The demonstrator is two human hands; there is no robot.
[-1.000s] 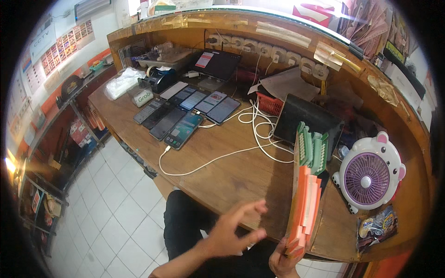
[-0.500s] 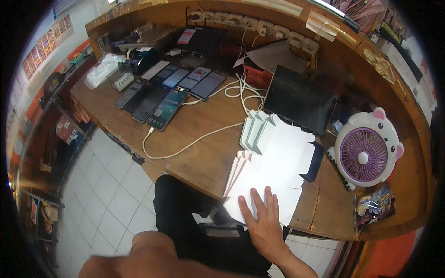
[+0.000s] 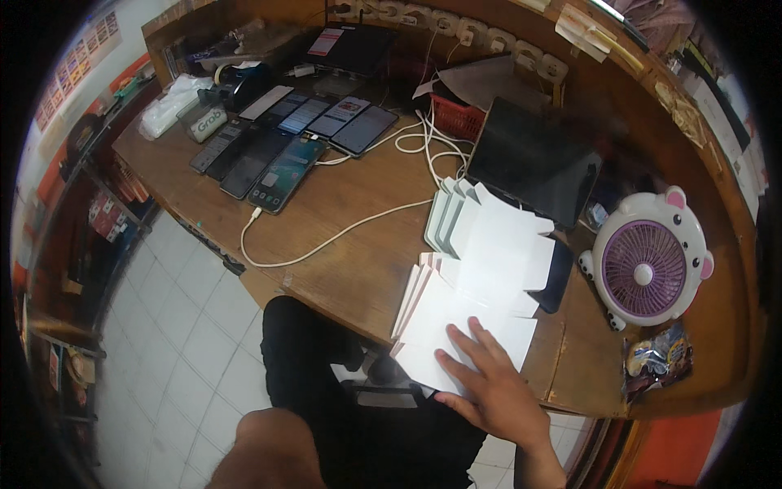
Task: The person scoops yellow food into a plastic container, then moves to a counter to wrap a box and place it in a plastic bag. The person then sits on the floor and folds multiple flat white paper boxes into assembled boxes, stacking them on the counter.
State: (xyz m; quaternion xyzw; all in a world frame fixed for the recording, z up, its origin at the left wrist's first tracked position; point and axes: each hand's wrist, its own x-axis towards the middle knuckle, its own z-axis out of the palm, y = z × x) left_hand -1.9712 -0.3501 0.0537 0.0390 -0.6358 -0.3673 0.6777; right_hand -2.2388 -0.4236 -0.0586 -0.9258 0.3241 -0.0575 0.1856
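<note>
My right hand (image 3: 493,383) lies palm down with spread fingers on the near part of a stack of flattened white cardboard boxes (image 3: 501,244). Slots and folded tabs show along the stack's edges, and the near sheets overhang the table's front edge. Some pieces on the left have pale green and pinkish edges. My left hand is out of view; only a bare, bent part of a limb (image 3: 269,448) shows at the lower edge. Under the right side of the stack lies a dark phone-like slab (image 3: 554,277). A black-screened tablet (image 3: 533,159) leans just behind it.
Several phones (image 3: 281,175) lie in rows on the wooden table (image 3: 350,269), one wired to a white cable (image 3: 326,244). A white animal-shaped fan (image 3: 643,269) and a snack packet (image 3: 658,359) stand at right. A red basket (image 3: 456,118) and wall sockets (image 3: 468,34) are behind.
My right hand has shifted to the right across the cardboard and turned, and its thumb now shows. The bare limb at lower left shows less. The whole view has shifted slightly.
</note>
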